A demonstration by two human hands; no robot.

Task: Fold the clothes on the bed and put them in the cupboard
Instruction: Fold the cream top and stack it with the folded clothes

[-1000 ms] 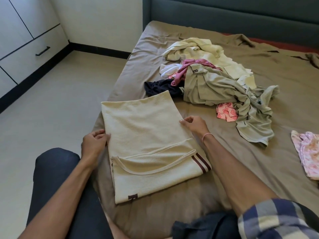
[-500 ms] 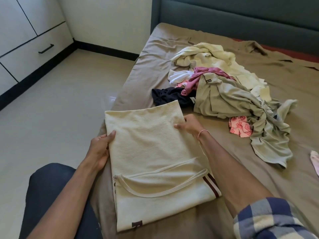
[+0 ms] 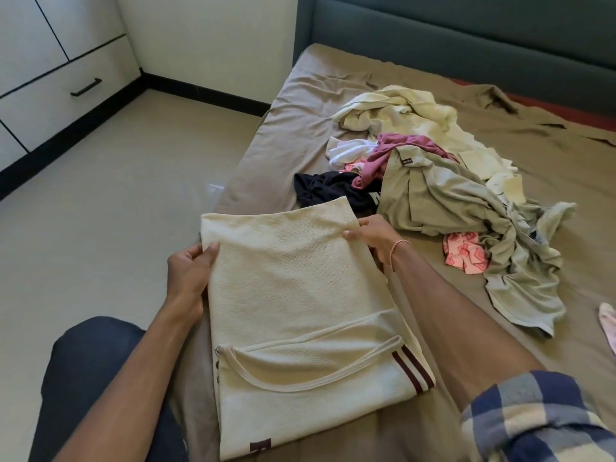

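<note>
A cream textured shirt (image 3: pixel 290 295), partly folded with maroon stripes on its sleeve, lies on the near corner of the bed (image 3: pixel 300 105). My left hand (image 3: pixel 190 275) pinches its left edge near the far end, thumb on top. My right hand (image 3: pixel 373 235) grips the right edge near the far corner, thumb on top and fingers beneath. That far end is lifted a little off the sheet. Beyond it lies a pile of unfolded clothes (image 3: pixel 443 181): olive, pale yellow, mauve, white, black and pink pieces.
White cupboard fronts with a drawer and black handle (image 3: pixel 85 87) stand at the left across a tiled floor (image 3: pixel 116 201). A teal headboard (image 3: pixel 466 38) runs along the back. A pink garment (image 3: pixel 608 328) shows at the right edge. My knee (image 3: pixel 90 361) is at lower left.
Both hands slid along the shirt's side edges toward its far end and took hold. The far end now rises slightly from the sheet.
</note>
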